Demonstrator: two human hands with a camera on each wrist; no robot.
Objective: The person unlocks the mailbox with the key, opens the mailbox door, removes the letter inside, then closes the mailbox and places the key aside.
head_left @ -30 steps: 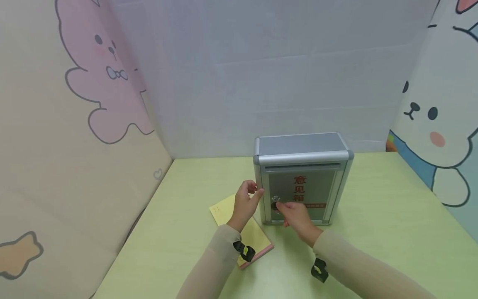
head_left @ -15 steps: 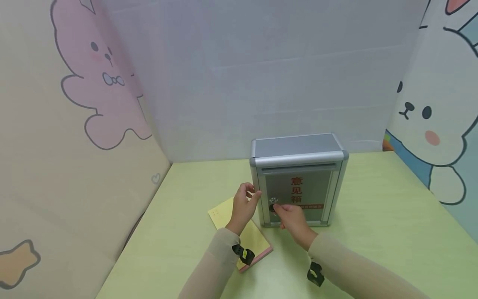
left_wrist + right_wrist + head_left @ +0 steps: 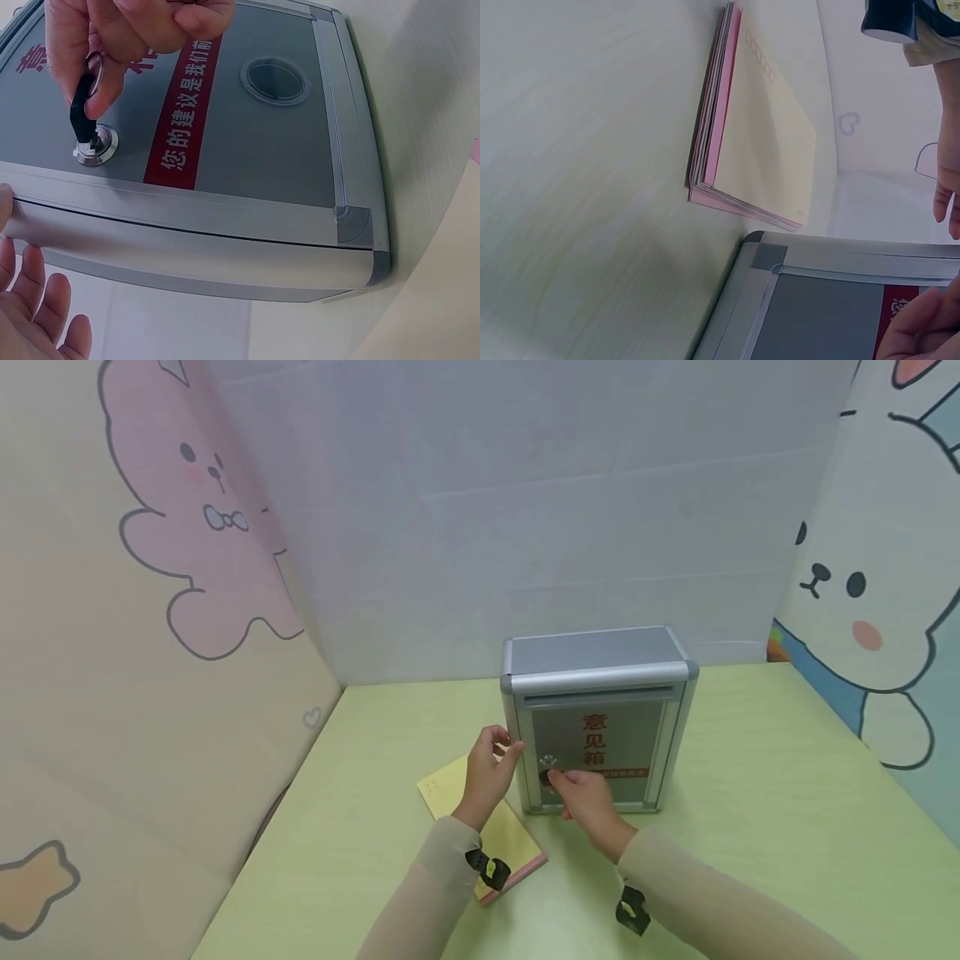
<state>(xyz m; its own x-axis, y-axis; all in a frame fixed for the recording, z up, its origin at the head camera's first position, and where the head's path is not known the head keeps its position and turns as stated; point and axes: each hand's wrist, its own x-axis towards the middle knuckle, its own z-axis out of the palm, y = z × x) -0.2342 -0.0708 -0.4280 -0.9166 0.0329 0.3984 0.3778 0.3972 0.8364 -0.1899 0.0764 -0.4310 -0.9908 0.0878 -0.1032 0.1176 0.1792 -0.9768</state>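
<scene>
A silver-grey metal suggestion box (image 3: 566, 727) with red characters and a slot near its top stands upright on the table. On the left side of its front panel is a round chrome lock (image 3: 105, 150). My right hand (image 3: 588, 802) pinches a black-headed key (image 3: 81, 120) whose blade is in that lock; a small key ring hangs from it. At the box's left edge is my left hand (image 3: 487, 777), its thumb resting on the frame and its fingers loosely bent alongside.
A stack of cream and pink envelopes (image 3: 761, 142) lies at a slant on the pale green table (image 3: 337, 827), left of the box and partly under my left forearm in the head view. A white curtain-like wall (image 3: 465, 552) rises behind the box.
The head view has shifted slightly, moving the whole scene a little left. Both hands keep their places, the right on the key and the left at the box's edge.
</scene>
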